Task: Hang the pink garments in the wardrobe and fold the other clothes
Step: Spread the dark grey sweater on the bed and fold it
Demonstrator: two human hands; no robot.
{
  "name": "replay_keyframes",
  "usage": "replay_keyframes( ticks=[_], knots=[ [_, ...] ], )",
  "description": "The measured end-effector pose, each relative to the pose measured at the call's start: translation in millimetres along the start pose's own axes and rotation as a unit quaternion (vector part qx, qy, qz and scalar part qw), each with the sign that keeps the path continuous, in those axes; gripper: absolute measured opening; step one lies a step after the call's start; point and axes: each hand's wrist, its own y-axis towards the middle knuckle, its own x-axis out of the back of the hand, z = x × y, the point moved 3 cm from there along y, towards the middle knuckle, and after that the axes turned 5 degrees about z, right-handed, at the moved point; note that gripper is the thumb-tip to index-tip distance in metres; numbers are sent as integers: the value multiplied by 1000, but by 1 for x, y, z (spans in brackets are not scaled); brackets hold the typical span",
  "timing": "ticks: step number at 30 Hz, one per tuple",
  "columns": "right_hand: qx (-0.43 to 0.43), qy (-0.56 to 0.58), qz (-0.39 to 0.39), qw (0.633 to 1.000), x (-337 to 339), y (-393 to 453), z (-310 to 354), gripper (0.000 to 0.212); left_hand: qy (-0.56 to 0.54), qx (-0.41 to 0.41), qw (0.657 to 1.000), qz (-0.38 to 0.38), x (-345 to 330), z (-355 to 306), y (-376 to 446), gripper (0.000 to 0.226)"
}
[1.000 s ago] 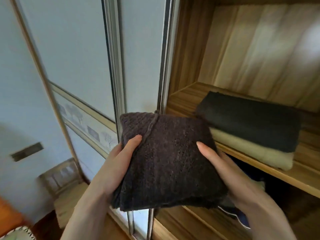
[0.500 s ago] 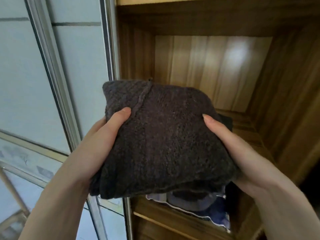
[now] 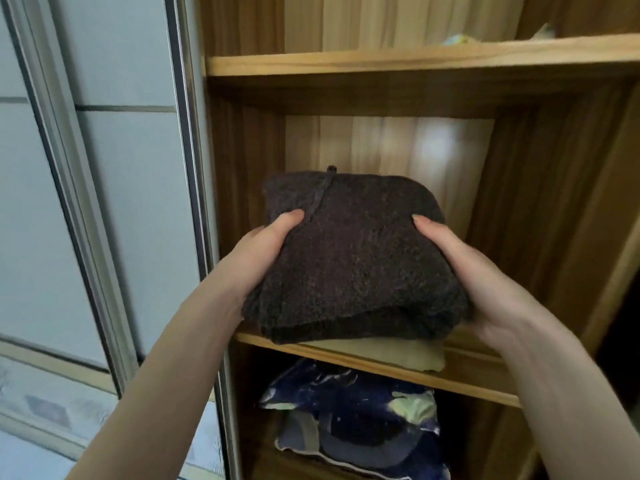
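A folded dark brown knitted garment [image 3: 356,258] is held between both hands in front of the open wooden wardrobe. My left hand [image 3: 256,258] grips its left edge, thumb on top. My right hand [image 3: 464,271] grips its right edge, thumb on top, fingers hidden underneath. The garment's far part reaches into the middle compartment, just above a folded cream garment [image 3: 388,353] that lies on the shelf [image 3: 460,382]. I cannot tell whether the two touch. No pink garment is in view.
A pale sliding door [image 3: 114,188] with a metal frame stands to the left. Below the shelf lies a dark blue patterned bundle [image 3: 356,414]. An upper shelf [image 3: 415,60] carries something small at the far right. The wardrobe's side wall rises on the right.
The view has shifted and both hands have carried the brown garment forward, over the shelf. The cream garment now shows beneath it.
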Motion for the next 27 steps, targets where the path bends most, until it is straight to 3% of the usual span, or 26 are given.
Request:
replay_keyframes(
  ticks=[3,7,19,21,24,26,27],
  knots=[
    [3,-16,-24,1000,8,8,-6,77,-32,1,999,28,-16,-13,10,74],
    [-11,-44,-76,996,14,29,-6,93,11,-17,999,33,-24,-25,30,81],
    [-37,-193,-146,970,42,61,-32,93,119,-2,992,49,-40,-9,91,96],
    [-27,-258,-179,949,46,60,-31,94,227,-44,973,22,-41,-10,91,90],
    [77,-354,-204,910,42,57,-12,73,429,-161,885,-80,-33,-18,83,69],
    [127,-387,-159,899,30,54,-1,64,455,-243,853,-78,-34,-25,79,56],
    [121,-410,-126,895,22,55,0,66,441,-266,856,-45,-37,-27,77,53]
  ],
)
